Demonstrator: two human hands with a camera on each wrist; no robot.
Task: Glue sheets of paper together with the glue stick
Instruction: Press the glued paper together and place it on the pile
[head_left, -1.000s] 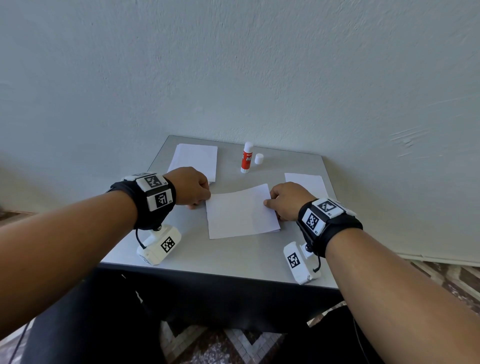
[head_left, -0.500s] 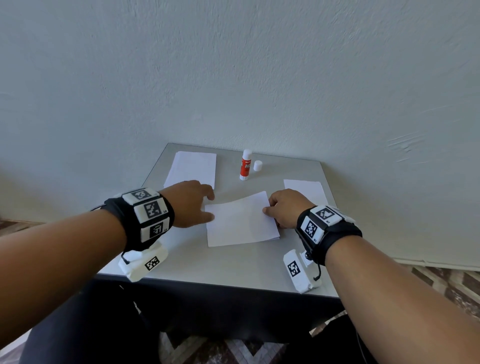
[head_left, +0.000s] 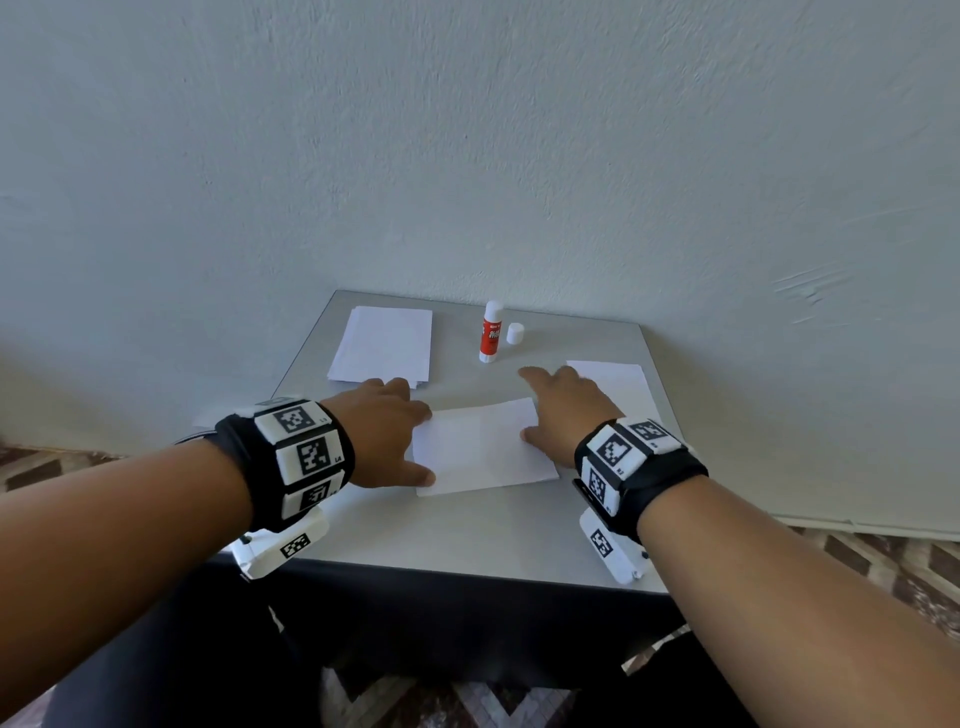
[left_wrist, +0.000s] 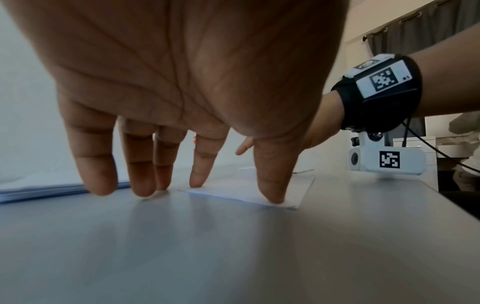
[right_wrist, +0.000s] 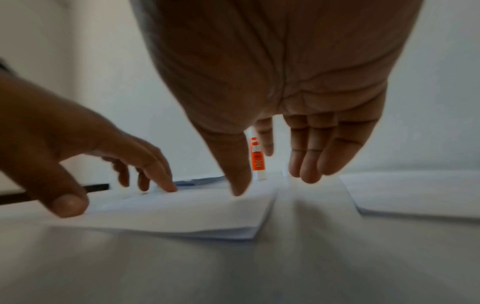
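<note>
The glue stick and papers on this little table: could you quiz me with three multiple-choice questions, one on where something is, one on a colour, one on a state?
1. Where does the glue stick stand?
A. at the table's far edge, near the wall
B. on the middle sheets
C. in the left hand

2. What colour is the glue stick's label?
A. blue
B. orange-red
C. green

3. Is the glue stick capped?
A. yes
B. no, its cap stands beside it
C. no, the right hand holds its cap

Answers: 1 A, it stands upright on the table by the wall, beyond both hands. 2 B, the head view and right wrist view show orange-red. 3 B, the small white cap sits apart to its right; the right hand holds nothing.
</note>
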